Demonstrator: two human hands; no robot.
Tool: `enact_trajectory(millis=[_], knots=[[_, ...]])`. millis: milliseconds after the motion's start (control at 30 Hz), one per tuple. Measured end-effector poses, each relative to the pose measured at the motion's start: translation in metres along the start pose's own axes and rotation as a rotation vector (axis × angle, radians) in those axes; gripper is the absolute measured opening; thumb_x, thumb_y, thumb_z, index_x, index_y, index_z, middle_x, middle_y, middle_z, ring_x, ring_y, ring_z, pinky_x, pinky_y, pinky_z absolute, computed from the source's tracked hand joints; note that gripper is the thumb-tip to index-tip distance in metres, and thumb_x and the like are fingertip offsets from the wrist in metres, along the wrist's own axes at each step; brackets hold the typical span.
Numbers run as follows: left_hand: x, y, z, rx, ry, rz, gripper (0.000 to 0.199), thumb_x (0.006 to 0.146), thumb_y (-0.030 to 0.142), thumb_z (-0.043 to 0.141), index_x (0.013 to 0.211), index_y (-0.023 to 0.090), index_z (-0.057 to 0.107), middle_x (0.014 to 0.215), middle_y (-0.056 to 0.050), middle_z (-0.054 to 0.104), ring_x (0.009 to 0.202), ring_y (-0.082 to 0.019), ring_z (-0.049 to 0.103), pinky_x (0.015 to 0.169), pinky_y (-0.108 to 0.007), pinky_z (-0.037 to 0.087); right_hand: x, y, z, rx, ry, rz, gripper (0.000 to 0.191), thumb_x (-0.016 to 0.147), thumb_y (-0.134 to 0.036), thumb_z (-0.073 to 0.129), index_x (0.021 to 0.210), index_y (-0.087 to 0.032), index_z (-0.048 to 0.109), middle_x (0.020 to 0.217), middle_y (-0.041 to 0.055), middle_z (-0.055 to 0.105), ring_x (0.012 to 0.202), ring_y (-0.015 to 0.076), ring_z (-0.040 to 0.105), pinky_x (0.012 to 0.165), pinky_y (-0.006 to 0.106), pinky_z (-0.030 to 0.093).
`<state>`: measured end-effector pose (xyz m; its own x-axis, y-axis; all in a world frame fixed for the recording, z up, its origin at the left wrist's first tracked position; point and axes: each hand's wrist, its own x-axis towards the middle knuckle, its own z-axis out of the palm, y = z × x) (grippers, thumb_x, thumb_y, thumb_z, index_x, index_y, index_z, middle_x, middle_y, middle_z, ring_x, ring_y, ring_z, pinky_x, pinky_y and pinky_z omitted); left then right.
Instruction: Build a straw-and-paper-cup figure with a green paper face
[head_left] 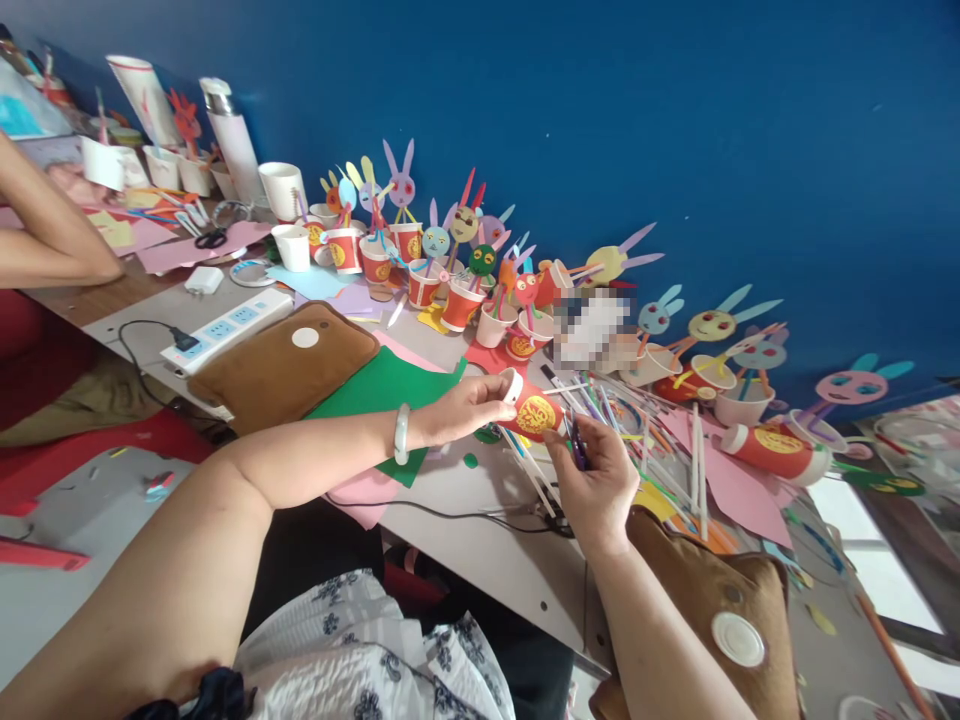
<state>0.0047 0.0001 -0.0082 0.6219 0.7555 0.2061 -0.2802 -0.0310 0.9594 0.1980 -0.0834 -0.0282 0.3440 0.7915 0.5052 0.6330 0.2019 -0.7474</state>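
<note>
My left hand (pixel 471 408), with a pale bangle on the wrist, grips a red paper cup (pixel 536 414) with a yellow emblem by its white end. The cup lies tilted on its side above the table. At the cup's other end my right hand (pixel 596 480) is closed around a slim dark purple object (pixel 578 443). Fingers hide most of that object, so its kind cannot be made out. The right thumb and fingertips are close to the cup's edge; whether they touch it is unclear. Below lie green paper (pixel 382 400) and white sticks (pixel 529 465).
Paper cups with rabbit-eared paper figures (pixel 480 262) line the blue wall. A power strip (pixel 229 330) and brown cushion (pixel 289 365) lie left; another brown cushion (pixel 712 600) lies right. A black cable (pixel 442 512) crosses the table. Another person's arm (pixel 52 225) rests far left.
</note>
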Motion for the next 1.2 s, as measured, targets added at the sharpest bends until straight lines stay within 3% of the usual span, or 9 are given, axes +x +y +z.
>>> enact_trajectory(millis=[100, 233, 367, 533, 600, 767, 867, 1000, 1200], knots=[[0.001, -0.001, -0.001, 0.051, -0.037, -0.003, 0.019, 0.084, 0.031, 0.069, 0.083, 0.013, 0.067, 0.081, -0.004, 0.066, 0.083, -0.016, 0.061, 0.077, -0.029, 0.049, 0.001, 0.001, -0.001, -0.02, -0.007, 0.002, 0.034, 0.081, -0.045, 0.074, 0.101, -0.018, 0.07, 0.085, 0.0058, 0.075, 0.071, 0.0178, 0.067, 0.067, 0.03, 0.053], [0.002, -0.006, -0.001, 0.119, -0.046, -0.036, 0.03, 0.086, 0.042, 0.069, 0.081, 0.013, 0.069, 0.073, -0.003, 0.065, 0.076, -0.015, 0.06, 0.07, -0.028, 0.048, 0.002, 0.0, -0.002, -0.039, 0.013, -0.007, 0.03, 0.083, -0.046, 0.072, 0.093, -0.018, 0.068, 0.076, 0.0029, 0.071, 0.063, 0.0151, 0.061, 0.062, 0.029, 0.049], [0.001, -0.01, -0.001, 0.162, -0.008, -0.019, 0.04, 0.09, 0.048, 0.063, 0.069, 0.014, 0.062, 0.065, -0.001, 0.056, 0.068, -0.012, 0.052, 0.063, -0.026, 0.042, 0.0, 0.002, -0.004, -0.051, 0.047, -0.02, 0.029, 0.086, -0.047, 0.068, 0.087, -0.018, 0.067, 0.07, 0.0007, 0.066, 0.06, 0.0138, 0.056, 0.061, 0.028, 0.045], [0.0, -0.007, -0.001, 0.183, 0.053, 0.028, 0.042, 0.091, 0.048, 0.059, 0.065, 0.016, 0.051, 0.064, 0.003, 0.044, 0.063, -0.009, 0.041, 0.059, -0.024, 0.034, -0.003, -0.003, -0.006, -0.033, -0.013, -0.026, 0.034, 0.087, -0.052, 0.066, 0.081, -0.019, 0.065, 0.067, 0.0002, 0.062, 0.06, 0.014, 0.053, 0.062, 0.029, 0.043], [-0.001, -0.005, 0.0, 0.15, 0.059, 0.024, 0.041, 0.091, 0.048, 0.06, 0.068, 0.015, 0.051, 0.066, 0.002, 0.046, 0.064, -0.009, 0.044, 0.061, -0.024, 0.037, -0.003, -0.007, -0.008, 0.02, -0.097, 0.003, 0.037, 0.087, -0.056, 0.066, 0.08, -0.02, 0.065, 0.064, -0.0005, 0.059, 0.059, 0.0135, 0.05, 0.06, 0.029, 0.041], [-0.002, -0.003, 0.005, 0.078, 0.109, 0.009, 0.032, 0.088, 0.042, 0.065, 0.075, 0.013, 0.06, 0.071, 0.0, 0.056, 0.067, -0.01, 0.052, 0.065, -0.025, 0.045, -0.005, -0.012, -0.005, 0.332, -0.539, 0.194, 0.05, 0.09, -0.068, 0.057, 0.078, -0.02, 0.06, 0.055, -0.0041, 0.043, 0.05, 0.0107, 0.036, 0.048, 0.026, 0.031], [-0.004, -0.005, 0.006, 0.069, 0.121, 0.022, 0.027, 0.084, 0.035, 0.069, 0.072, 0.013, 0.06, 0.069, 0.001, 0.057, 0.067, -0.009, 0.051, 0.066, -0.024, 0.044, -0.008, -0.01, 0.0, 0.454, -0.705, 0.322, 0.052, 0.094, -0.069, 0.05, 0.075, -0.021, 0.054, 0.055, -0.0055, 0.036, 0.049, 0.0094, 0.029, 0.045, 0.025, 0.023], [-0.004, -0.009, 0.008, 0.017, 0.109, 0.0, 0.024, 0.078, 0.03, 0.074, 0.07, 0.013, 0.06, 0.069, 0.001, 0.059, 0.068, -0.009, 0.052, 0.067, -0.023, 0.044, -0.009, -0.01, 0.004, 0.51, -0.718, 0.433, 0.051, 0.094, -0.067, 0.051, 0.073, -0.021, 0.05, 0.056, -0.0055, 0.036, 0.049, 0.0089, 0.027, 0.044, 0.025, 0.02], [-0.005, -0.01, 0.011, 0.057, 0.108, 0.03, 0.02, 0.082, 0.029, 0.066, 0.073, 0.013, 0.058, 0.069, 0.001, 0.058, 0.066, -0.008, 0.051, 0.064, -0.022, 0.042, -0.007, -0.022, 0.003, 0.638, -0.689, 0.615, 0.045, 0.091, -0.064, 0.054, 0.081, -0.02, 0.059, 0.053, -0.0056, 0.041, 0.043, 0.0079, 0.024, 0.04, 0.024, 0.013]])
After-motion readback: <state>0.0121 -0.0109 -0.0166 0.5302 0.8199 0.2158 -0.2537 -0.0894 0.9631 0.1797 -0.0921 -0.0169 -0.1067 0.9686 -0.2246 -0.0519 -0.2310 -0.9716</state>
